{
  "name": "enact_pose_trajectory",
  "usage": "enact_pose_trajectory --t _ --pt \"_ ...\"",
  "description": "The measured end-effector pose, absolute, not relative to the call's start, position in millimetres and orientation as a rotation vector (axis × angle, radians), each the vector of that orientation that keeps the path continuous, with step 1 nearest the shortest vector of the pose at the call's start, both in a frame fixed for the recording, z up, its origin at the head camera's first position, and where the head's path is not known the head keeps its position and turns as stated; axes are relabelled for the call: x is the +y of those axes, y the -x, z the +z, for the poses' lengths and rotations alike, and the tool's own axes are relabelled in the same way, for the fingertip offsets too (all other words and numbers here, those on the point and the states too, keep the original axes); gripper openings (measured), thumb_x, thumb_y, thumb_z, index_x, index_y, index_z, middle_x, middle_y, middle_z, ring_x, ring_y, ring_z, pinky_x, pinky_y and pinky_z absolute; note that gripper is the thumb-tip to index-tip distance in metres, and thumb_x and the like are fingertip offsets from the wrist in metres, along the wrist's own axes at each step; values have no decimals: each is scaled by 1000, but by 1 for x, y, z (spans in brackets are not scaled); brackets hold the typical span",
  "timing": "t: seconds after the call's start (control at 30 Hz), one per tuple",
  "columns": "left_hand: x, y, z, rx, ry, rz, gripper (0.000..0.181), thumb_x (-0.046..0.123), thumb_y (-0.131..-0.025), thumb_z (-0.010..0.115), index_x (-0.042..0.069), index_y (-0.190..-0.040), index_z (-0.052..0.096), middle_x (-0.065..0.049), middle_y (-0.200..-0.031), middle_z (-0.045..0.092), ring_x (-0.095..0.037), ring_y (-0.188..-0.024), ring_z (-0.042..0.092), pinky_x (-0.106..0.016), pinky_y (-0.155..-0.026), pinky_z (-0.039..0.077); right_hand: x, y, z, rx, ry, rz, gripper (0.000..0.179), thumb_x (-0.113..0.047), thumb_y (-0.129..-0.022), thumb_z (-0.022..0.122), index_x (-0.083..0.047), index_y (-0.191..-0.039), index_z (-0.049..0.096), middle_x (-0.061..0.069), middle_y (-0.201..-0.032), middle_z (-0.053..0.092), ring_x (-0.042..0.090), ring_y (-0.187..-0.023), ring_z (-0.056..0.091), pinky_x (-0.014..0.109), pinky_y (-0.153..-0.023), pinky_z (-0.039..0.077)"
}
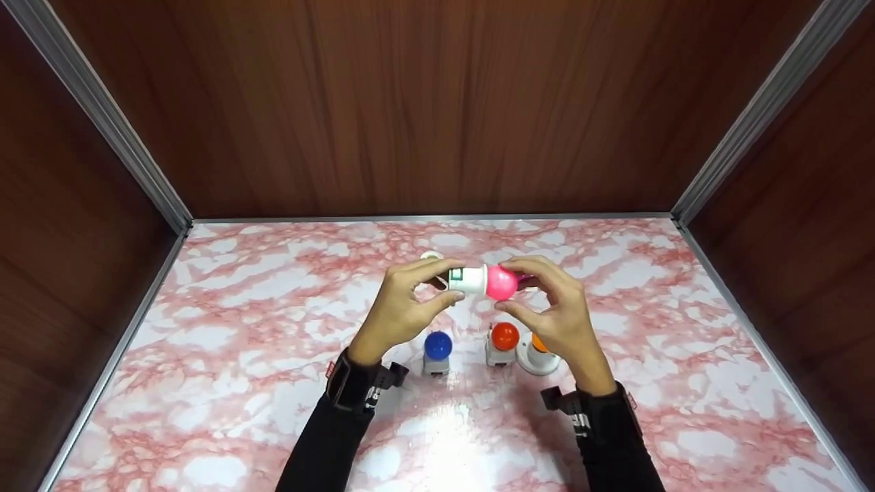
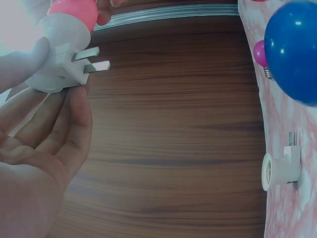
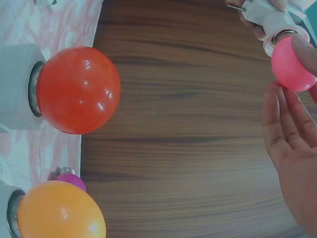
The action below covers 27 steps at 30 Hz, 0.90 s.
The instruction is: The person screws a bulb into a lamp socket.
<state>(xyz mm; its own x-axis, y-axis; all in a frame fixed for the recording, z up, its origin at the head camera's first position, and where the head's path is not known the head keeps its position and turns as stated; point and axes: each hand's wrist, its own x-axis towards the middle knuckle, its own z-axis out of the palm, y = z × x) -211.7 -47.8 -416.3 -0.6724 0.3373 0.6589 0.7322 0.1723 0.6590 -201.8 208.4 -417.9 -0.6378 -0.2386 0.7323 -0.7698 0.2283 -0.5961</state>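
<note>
My left hand (image 1: 403, 301) grips a white plug-in bulb socket (image 1: 468, 280) between thumb and fingers, held sideways above the table. Its two flat metal prongs (image 2: 94, 59) show in the left wrist view. My right hand (image 1: 557, 311) pinches a pink bulb (image 1: 501, 283) by its round glass. The bulb's base sits in the mouth of the socket, and a strip of metal thread (image 3: 285, 34) shows between them in the right wrist view. How deep the base is seated is hidden.
On the marbled table (image 1: 239, 396) stand a blue bulb (image 1: 438, 345) and a red bulb (image 1: 505, 336) in plug-in sockets. An orange bulb (image 1: 540, 344) sits in a round white base (image 1: 538, 365). Farther back are a loose purple bulb (image 2: 260, 53) and a bulbless socket (image 2: 282, 168).
</note>
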Motion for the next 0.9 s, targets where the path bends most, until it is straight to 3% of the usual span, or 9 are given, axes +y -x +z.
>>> enact_pose_trajectory --t 0.37,0.63,0.9 --pt "-46 212 -415 -2097 1043 -1500 37 7 -91 82 5 -128 76 -10 -113 81 -16 -91 76 -28 -83 67 211 202 -419 -2023 -905 1365 52 8 -72 92 1 -121 75 19 -112 78 4 -101 73 17 -91 62" --pt "-43 212 -416 -2090 1061 -1477 36 13 -93 81 8 -129 76 -9 -119 82 -17 -94 76 -26 -85 66 215 201 -420 -2049 -884 1342 52 6 -72 92 0 -122 77 19 -111 80 2 -99 74 17 -90 62" --pt "-42 211 -416 -2100 1039 -1439 36 13 -92 82 8 -128 77 -10 -116 82 -19 -93 75 -39 -83 68 215 201 -420 -2058 -877 1324 54 4 -71 93 -1 -122 78 17 -110 81 2 -95 74 17 -87 61"
